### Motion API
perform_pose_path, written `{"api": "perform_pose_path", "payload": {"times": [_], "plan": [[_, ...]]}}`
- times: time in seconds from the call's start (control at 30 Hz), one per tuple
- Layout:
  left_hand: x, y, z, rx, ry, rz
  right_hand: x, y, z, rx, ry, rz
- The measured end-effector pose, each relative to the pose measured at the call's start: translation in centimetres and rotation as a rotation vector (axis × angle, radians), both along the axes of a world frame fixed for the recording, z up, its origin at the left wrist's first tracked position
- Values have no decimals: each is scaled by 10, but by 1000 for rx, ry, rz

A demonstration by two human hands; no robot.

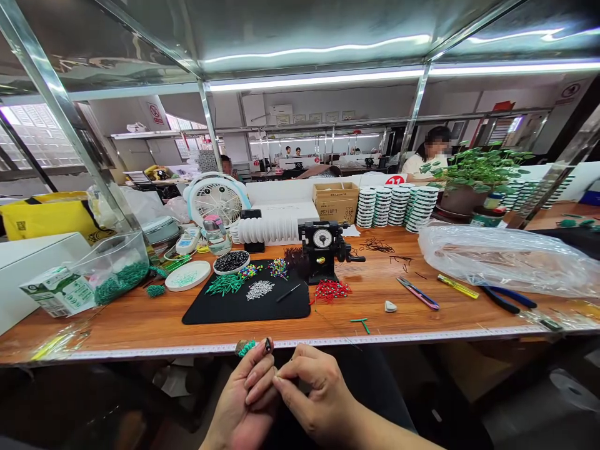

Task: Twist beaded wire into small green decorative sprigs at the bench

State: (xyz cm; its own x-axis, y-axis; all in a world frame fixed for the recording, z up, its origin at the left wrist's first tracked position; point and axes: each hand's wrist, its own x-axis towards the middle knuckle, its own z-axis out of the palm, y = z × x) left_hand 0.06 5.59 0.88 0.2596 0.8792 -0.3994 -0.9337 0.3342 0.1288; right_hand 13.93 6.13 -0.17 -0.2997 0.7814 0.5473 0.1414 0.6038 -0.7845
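Observation:
My left hand [250, 387] is in front of the table's front edge, palm turned up and fingers curled. At its thumb tip is a small shiny black piece [268, 345], pinched against the index finger. A small bundle of green pieces [246, 348] with a brownish part shows just beyond that thumb. My right hand [314, 381] is close beside it, thumb and index finger pressed together at the left fingertips. Whatever lies in that pinch is too small to make out. On the black mat [210, 315] are green pieces [225, 283], clear beads [260, 289] and a dark thin tool [288, 293].
A black hand-cranked winder [323, 247] with white spools stands behind the mat. Red beaded pieces [330, 289] lie before it. Rightward are scissors [419, 294], a yellow cutter [458, 287], blue-handled pliers [509, 299] and plastic wrap [492, 259]. A white ruler strip [398, 336] edges the table.

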Motion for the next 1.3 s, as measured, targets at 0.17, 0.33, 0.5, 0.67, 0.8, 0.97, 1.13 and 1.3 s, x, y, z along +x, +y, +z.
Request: {"api": "perform_pose_path", "payload": {"times": [0.17, 0.33, 0.5, 0.67, 0.8, 0.97, 1.13, 1.3], "plan": [[-2, -1, -3, 31, 33, -31, -1, 1, 2, -47, 11, 4], [4, -7, -6, 110, 246, -34, -2, 4, 2, -228, 88, 21], [14, -12, -6, 153, 666, 42, -3, 14, -4, -735, 317, 223], [13, -9, -5, 129, 796, 41, 2, 18, -4, -797, 353, 273], [12, -8, -4, 183, 806, -5, 2, 15, -1, -806, 394, 340], [12, -4, -3, 233, 795, 11, 0, 16, -3, -920, 477, 429], [6, 1, -3, 285, 848, 6, 11, 21, -5, -843, 358, 335], [10, -6, -3, 291, 843, -156, 13, 23, 8, -717, 376, 145]]}}
